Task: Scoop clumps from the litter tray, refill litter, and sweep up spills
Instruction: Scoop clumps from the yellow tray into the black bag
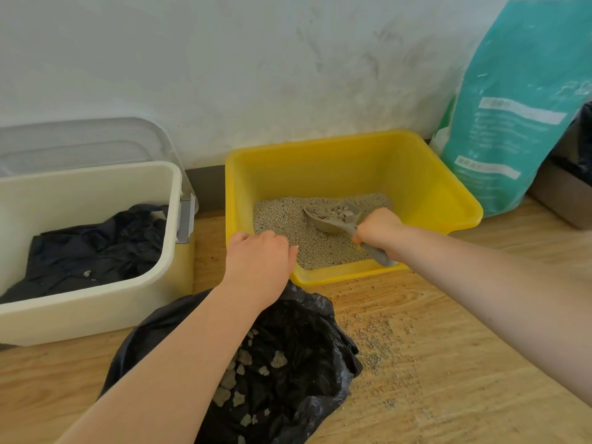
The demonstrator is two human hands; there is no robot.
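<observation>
Already the right hand was closed around the handle of the grey scoop, and the bowl of the scoop lay on the litter inside the yellow litter tray, with some material in it. The long axis of the scoop ran from the near right, where the handle end came out below the fist over the near rim, to the far left, where the bowl pointed toward the middle of the tray. The left hand rested on the near left corner of the tray, fingers curled over the rim and holding it, it seemed, to keep the tray steady. The black bag with clumps already inside lay open on the floor, just near of the tray and under the left forearm. So the load had to travel near and to the left, across the rim, and I judged the right hand the one to carry it. Spilled grains lay on the floor right of the bag, and the teal litter bag stood at the far right against the wall
</observation>
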